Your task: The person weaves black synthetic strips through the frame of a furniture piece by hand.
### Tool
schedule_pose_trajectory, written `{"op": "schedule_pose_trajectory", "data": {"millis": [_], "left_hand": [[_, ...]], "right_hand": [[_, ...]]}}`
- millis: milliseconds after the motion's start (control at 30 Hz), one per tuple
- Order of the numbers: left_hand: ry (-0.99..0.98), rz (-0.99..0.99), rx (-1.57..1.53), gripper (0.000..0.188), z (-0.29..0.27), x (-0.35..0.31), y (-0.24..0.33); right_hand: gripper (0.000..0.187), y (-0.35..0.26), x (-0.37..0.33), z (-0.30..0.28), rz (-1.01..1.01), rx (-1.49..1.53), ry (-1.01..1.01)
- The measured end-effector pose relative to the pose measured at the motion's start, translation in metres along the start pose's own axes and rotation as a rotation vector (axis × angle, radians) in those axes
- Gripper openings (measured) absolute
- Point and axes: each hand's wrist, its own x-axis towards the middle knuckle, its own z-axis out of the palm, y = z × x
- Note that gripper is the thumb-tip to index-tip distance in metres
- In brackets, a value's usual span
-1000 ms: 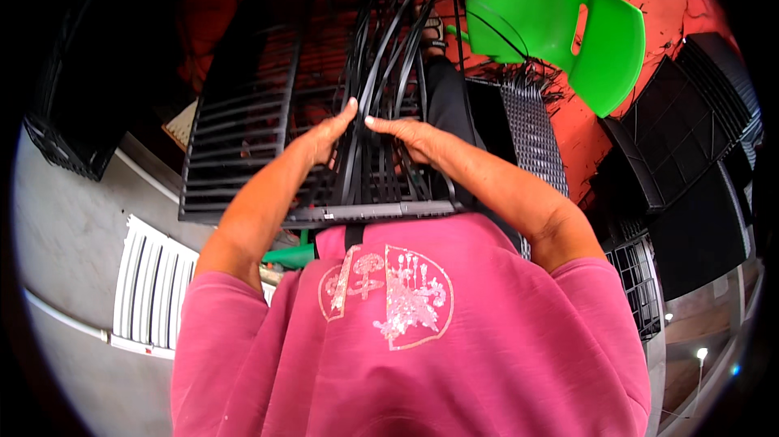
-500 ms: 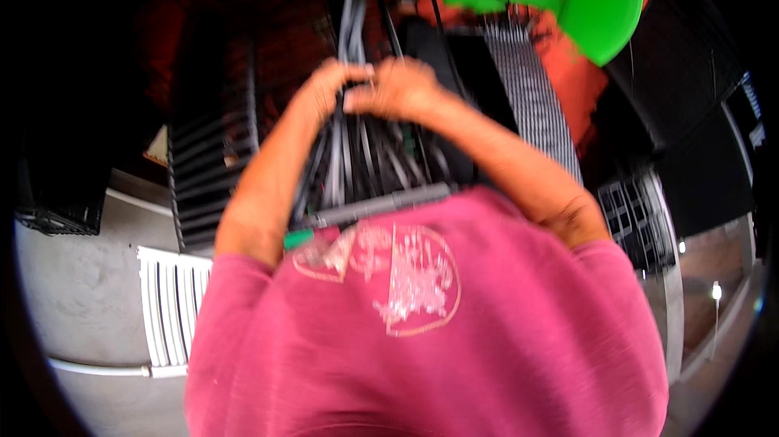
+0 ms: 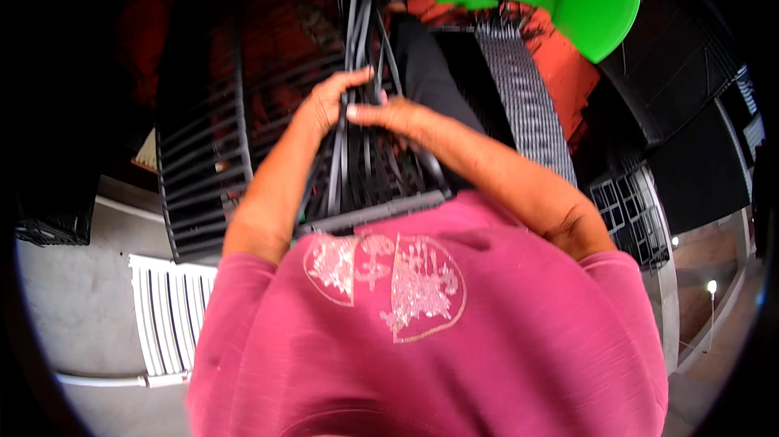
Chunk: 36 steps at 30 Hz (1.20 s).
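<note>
A bundle of long dark strips (image 3: pixel 359 27) runs from the far side down toward my lap. My left hand (image 3: pixel 329 98) curls around the bundle from the left, its index finger lying across the strips. From the other side my right hand (image 3: pixel 388 114) closes on the same strips, its thumb pointing left and its other fingers mostly hidden. Below the hands, loose ends hang over a black slatted frame (image 3: pixel 203 193) and a grey bar (image 3: pixel 381 211) close to my shirt. What the strips are made of I cannot tell.
A bright green plastic chair (image 3: pixel 600 3) stands at the far right on a red floor. Beside my dark trouser leg (image 3: pixel 430 72) lies a ribbed grey panel (image 3: pixel 527 88). A white slatted piece (image 3: pixel 166 315) is at the left, and a black grid crate (image 3: pixel 633 218) at the right.
My right hand has come slightly lower and its fingers have turned farther behind the strips. My left hand has dropped a little, staying at the bundle.
</note>
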Motion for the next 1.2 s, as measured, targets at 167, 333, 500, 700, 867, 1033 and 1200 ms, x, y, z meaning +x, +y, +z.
{"op": "schedule_pose_trajectory", "data": {"millis": [167,333,500,700,867,1033,1200], "left_hand": [[-0.289,0.121,0.074,0.061,-0.005,0.013,0.006],[-0.359,0.233,-0.197,0.054,0.014,-0.009,0.023],[0.000,0.300,0.024,0.025,0.049,-0.032,0.034],[0.105,0.580,0.677,0.019,0.125,-0.106,0.011],[0.088,1.020,1.126,0.020,0.161,-0.120,-0.033],[0.180,1.048,1.457,0.025,0.217,-0.144,-0.068],[0.088,1.319,1.572,0.024,0.229,-0.140,-0.107]], "right_hand": [[0.027,0.007,0.025,0.011,0.184,0.107,-0.253],[0.027,0.008,0.035,0.003,0.150,0.310,-0.287],[0.039,-0.004,0.023,-0.015,-0.025,0.001,-0.520],[0.080,-0.059,-0.010,-0.051,-0.467,0.363,-0.745],[0.083,-0.112,-0.076,-0.044,-0.764,0.560,-0.768],[0.096,-0.140,-0.177,-0.072,-1.068,0.475,-0.884],[0.099,-0.139,-0.273,-0.098,-1.274,0.510,-0.917]]}}
